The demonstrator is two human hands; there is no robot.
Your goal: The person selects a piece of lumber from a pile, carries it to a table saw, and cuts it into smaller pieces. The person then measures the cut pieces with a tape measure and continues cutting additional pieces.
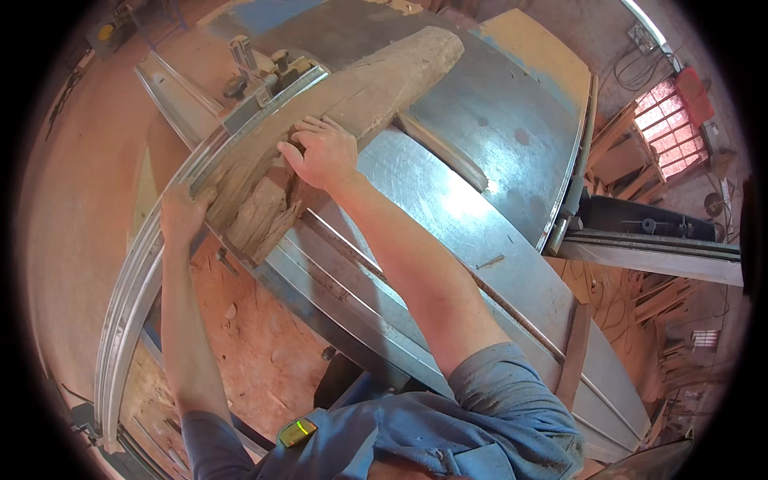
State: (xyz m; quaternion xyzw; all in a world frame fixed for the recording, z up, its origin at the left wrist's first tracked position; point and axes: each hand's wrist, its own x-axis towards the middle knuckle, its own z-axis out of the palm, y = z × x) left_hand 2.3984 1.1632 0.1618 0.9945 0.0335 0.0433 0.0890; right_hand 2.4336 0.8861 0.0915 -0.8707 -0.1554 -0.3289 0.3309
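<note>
A long, rough slab of brown wood [384, 84] with a broken, craggy near end lies slantwise on a metal machine table [432, 184]. My left hand [184, 214] grips the slab's left side near that end, beside a curved-looking metal rail; its fingertips are partly hidden. On top of the slab, near its right edge, my right hand [326, 152] holds the wood with bent fingers, the thumb set apart from them. A fence clamp fitting [268, 76] sits on the rail just beyond my left hand.
The silver rail [136, 296] runs along the left. A wooden strip [444, 152] lies on the table right of the slab. Slots and a narrow bar cross the nearer metal surface. At the right are a beam [648, 248], stacked boards [624, 152] and a barred window [670, 128].
</note>
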